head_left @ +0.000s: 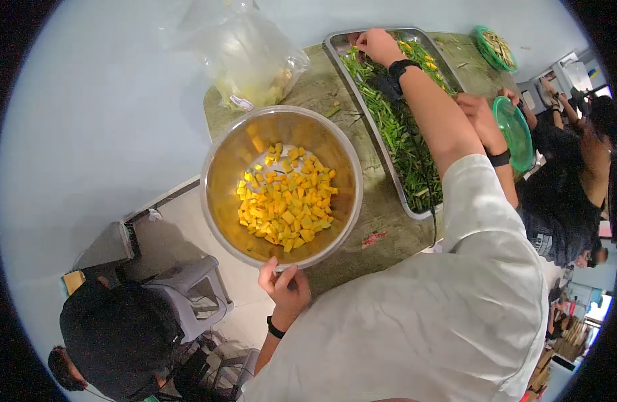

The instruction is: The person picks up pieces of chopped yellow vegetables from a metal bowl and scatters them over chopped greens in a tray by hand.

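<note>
My left hand (285, 289) is at the near rim of a large steel bowl (349, 194), its fingers bent against the metal. Inside the bowl lie many diced yellow-orange pieces (288, 204). My right hand (378, 47) reaches over the far corner of a metal tray (375, 127), fingertips pinched together; what is between them is too small to make out. Cut green stalks (405, 144) with some yellow bits (425, 61) fill the tray. A dark object (387, 86) rests on the greens below my right wrist.
A clear plastic bag (258, 74) stands behind the bowl. Another person's hand (479, 117) is by the tray's right edge. Green baskets (514, 134) are at the right. A person in black (556, 194) is beyond; another in a black cap (117, 328) is lower left, near a stool (194, 288).
</note>
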`<state>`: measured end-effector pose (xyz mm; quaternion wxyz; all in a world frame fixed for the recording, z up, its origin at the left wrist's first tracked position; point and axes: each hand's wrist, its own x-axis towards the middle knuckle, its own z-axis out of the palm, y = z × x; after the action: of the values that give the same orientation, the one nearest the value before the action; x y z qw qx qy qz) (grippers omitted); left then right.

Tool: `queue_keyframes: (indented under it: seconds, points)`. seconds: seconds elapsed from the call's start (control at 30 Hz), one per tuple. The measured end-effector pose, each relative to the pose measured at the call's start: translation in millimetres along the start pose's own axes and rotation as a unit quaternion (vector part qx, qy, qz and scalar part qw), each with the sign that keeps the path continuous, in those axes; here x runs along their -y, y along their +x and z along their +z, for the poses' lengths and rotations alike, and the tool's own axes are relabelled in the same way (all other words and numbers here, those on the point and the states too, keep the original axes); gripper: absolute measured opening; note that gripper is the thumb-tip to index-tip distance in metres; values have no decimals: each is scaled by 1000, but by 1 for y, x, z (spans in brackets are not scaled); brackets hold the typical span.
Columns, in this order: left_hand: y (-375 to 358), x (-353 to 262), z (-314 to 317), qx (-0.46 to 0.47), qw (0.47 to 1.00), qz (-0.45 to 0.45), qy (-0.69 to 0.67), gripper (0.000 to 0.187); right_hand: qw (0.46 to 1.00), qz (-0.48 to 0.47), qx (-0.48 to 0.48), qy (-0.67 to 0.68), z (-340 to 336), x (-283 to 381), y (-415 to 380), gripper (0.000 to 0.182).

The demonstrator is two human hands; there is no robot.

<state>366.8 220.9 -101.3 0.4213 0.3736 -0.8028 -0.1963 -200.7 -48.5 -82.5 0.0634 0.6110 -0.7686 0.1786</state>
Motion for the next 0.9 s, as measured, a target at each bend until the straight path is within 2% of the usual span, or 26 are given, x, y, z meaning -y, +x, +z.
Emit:
queue_keyframes:
  seconds: [0.07,0.2,0.37,0.5,0.6,0.7,0.77,0.8,0.83,0.87,0.9]
  points:
    - [-6,3,1,1,999,-10,-33,44,1000,18,24,0,0,-1,3,14]
    - [1,0,-2,10,1000,7,-18,47,998,-42,43,17,-9,9,2,15]
    - [7,-4,0,-14,1000,17,-14,45,997,-73,20,15,-11,17,2,16]
    - [13,-9,-4,-8,1000,21,-12,43,996,-42,-29,78,-47,45,-9,18]
    - [11,-6,0,-20,999,19,-22,41,994,-77,-63,38,-69,56,-18,22]
    - [13,-11,-4,-5,1000,3,-24,39,976,-94,-84,179,-129,120,-60,26]
    - [19,-16,-5,-6,1000,16,-19,40,935,-142,-150,290,-167,180,-107,19]
    - [20,-17,-5,-5,1000,17,-22,40,928,-145,-144,311,-191,212,-136,12]
    - [20,-18,-5,-3,1000,18,-24,40,906,-213,-171,323,-198,229,-154,10]
    - [19,-19,-3,-6,999,9,-35,41,891,-215,-169,362,-201,247,-174,9]
    - [17,-20,-1,-8,999,1,-46,41,902,-211,-104,362,-201,260,-190,7]
